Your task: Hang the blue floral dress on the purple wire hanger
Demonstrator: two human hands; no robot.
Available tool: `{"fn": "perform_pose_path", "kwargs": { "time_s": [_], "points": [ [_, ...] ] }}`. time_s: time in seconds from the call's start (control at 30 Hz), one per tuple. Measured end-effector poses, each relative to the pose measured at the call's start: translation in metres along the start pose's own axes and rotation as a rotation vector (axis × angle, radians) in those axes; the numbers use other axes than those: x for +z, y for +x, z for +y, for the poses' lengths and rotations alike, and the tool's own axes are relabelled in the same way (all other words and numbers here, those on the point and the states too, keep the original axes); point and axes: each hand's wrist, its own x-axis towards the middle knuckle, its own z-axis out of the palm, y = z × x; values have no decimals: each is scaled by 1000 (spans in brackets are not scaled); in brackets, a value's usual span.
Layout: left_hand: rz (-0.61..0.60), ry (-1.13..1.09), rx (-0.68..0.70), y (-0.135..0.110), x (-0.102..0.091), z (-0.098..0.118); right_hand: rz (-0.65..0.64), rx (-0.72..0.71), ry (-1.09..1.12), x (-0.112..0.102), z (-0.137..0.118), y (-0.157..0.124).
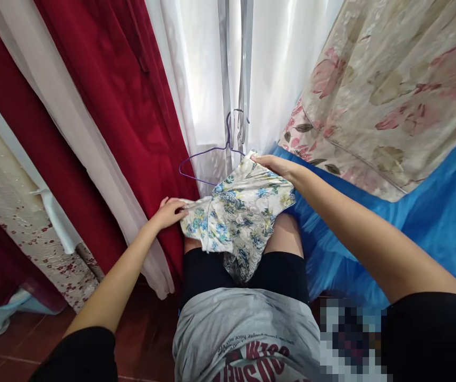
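Observation:
A white top with blue and yellow flowers [247, 223] is spread over my lap, its lower end bunched between my thighs. My left hand [170, 213] pinches its left edge, which looks like a short sleeve. Higher up, my right hand [273, 163] grips the upper right corner of the top, thumb on the cloth. A thin purple hanger [199, 155] stands behind the top, its left arm bare and its hook pointing up. The hanger's right arm disappears behind or inside the cloth near my right hand; which of the two cannot be made out.
Red curtains [132, 106] and pale drapes hang close on the left. White curtains [196, 69] with grey ribbons [243, 63] hang ahead. To the right are a floral cloth [371, 106] and blue fabric [331, 239]. Dark red floor tiles [140, 329] show below.

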Motion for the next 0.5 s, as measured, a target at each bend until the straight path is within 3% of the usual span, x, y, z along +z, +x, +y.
{"fn": "perform_pose_path", "kwargs": {
  "time_s": [0.13,0.2,0.3,0.4,0.5],
  "points": [
    [201,102,-49,55,-40,-9,-39,13,-10,-5,-4,-1],
    [282,96,-48,80,-58,0,-35,21,-30,-7,-8,-4],
    [353,-44,68,109,-74,28,-2,66,-91,-9,-15,-10],
    [326,-257,191,120,-79,61,35,96,-153,-13,-20,-22],
    [336,-385,195,115,-77,80,73,53,-185,-24,-11,-42]
  ]
}}
